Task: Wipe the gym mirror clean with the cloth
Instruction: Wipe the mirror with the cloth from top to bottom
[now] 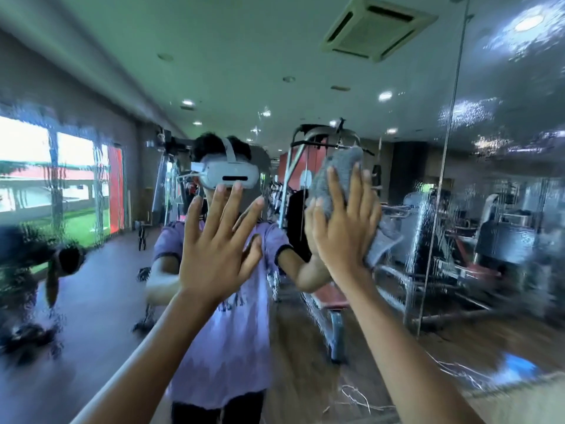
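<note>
Currently the right hand (345, 237) is pressing a grey fuzzy cloth (341, 175) flat against the large wall mirror (504, 123). Its fingers are lying straight and nearly together over the fabric, not curling round it. The cloth is showing past the fingertips at twelve o'clock, and one loose corner is hanging out from under the palm at four o'clock. The hand's own reflection is meeting it from the nine o'clock side.

At nine o'clock from that hand, the left hand (214, 255) is reaching up with all five fingers straight and spread wide, holding nothing. Whether it is touching the glass cannot be told. Both bare forearms are coming up from the bottom edge.

Around the cloth the mirror is carrying wet streaks and beads, thickest from one to four o'clock and again at the far nine o'clock side. A thin vertical seam (443, 179) is dividing the glass at three o'clock from the cloth.

Behind the hands the glass is reflecting the person, who is wearing a white head-mounted headset (229, 175) and a pale purple T-shirt (232, 332). It is also reflecting a grey metal weight machine (321, 139) at twelve o'clock, bright windows (70, 179) at nine o'clock, and a square ceiling air vent (379, 26) at one o'clock.
</note>
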Tool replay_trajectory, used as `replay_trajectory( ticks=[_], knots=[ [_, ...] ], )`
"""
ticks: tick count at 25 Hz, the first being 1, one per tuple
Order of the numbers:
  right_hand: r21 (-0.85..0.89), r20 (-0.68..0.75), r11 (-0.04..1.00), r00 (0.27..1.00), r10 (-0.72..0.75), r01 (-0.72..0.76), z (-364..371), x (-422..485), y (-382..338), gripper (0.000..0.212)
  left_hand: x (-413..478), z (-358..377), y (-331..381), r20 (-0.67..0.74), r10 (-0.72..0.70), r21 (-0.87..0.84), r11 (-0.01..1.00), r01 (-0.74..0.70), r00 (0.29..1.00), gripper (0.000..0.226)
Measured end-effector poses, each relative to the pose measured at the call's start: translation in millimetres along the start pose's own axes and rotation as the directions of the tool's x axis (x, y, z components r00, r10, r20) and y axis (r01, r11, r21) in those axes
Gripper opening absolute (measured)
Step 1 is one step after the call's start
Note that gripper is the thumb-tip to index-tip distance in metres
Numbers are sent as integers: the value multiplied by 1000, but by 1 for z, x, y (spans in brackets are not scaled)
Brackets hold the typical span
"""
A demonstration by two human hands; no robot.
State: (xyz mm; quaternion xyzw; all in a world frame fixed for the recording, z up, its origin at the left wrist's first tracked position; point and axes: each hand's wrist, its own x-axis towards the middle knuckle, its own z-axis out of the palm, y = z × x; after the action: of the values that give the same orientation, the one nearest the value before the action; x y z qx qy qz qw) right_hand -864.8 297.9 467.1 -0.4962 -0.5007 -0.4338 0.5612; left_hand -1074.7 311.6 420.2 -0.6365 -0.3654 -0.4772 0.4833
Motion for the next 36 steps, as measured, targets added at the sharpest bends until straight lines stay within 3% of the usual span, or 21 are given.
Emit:
replay_trajectory(
  ticks=[2,4,5,6,7,9,11,13,14,16,17,19,21,24,26,29,30,32,34,35,36],
  knots=[
    [-10,47,951,950,-309,310,7,-45,-6,55,-8,0,1,-13,-12,-9,1000,12,1000,57],
    [-17,142,823,816,-560,567,-4,-93,25,54,-27,-1,5,-21,-26,-20,999,26,999,56],
    [-25,146,829,822,-550,559,-9,-96,42,53,-38,-2,9,-27,-33,-28,999,32,999,55],
    [-59,133,886,883,-451,461,-10,-88,48,52,-47,-2,13,-36,-47,-31,998,46,998,55],
    [-82,102,953,954,-282,291,-9,-73,46,52,-55,-2,18,-31,-75,-43,996,73,997,55],
    [-40,55,999,998,-17,19,-6,-50,14,54,-69,-3,33,-9,-141,-92,986,140,990,56],
    [1,64,982,980,-190,190,-2,-75,-9,52,-81,-3,45,17,-171,-126,977,172,985,55],
    [-3,120,865,859,-498,502,-7,-132,10,50,-96,-2,45,36,-170,-136,975,174,985,57],
    [-28,145,832,826,-545,554,-13,-151,32,52,-104,-3,41,54,-158,-127,978,164,986,58],
    [-82,138,898,897,-420,433,-15,-152,60,54,-114,-5,36,71,-134,-119,983,142,988,58],
    [-98,116,958,959,-259,270,-15,-142,58,53,-116,-6,35,70,-134,-116,983,142,988,58],
    [-62,86,998,996,12,-7,-12,-129,35,52,-117,-7,39,75,-158,-129,978,167,985,58],
    [2,84,997,994,-75,75,-9,-157,14,51,-121,-7,44,88,-172,-138,973,183,981,58],
    [-3,203,889,871,-447,457,-19,-219,46,51,-142,-6,48,105,-157,-120,978,170,982,59],
    [-42,190,933,920,-343,357,-20,-206,70,51,-153,-6,50,106,-153,-95,982,163,983,58],
    [-25,64,997,995,74,-73,-12,-157,46,50,-154,-2,53,86,-179,-82,979,187,980,56],
    [20,42,997,997,68,-69,-8,-153,31,50,-153,-2,53,76,-178,-89,979,184,981,56],
    [53,91,984,980,-175,171,-5,-180,16,49,-154,-2,52,67,-166,-111,979,173,984,56],
    [50,194,867,847,-495,495,-16,-218,39,49,-156,-3,50,74,-159,-127,978,168,984,56],
    [31,211,824,802,-558,565,-21,-223,60,50,-156,-3,50,77,-160,-127,977,169,984,56],
    [20,204,836,816,-541,549,-22,-218,76,52,-157,-4,51,77,-163,-124,977,172,984,56]
  ],
)
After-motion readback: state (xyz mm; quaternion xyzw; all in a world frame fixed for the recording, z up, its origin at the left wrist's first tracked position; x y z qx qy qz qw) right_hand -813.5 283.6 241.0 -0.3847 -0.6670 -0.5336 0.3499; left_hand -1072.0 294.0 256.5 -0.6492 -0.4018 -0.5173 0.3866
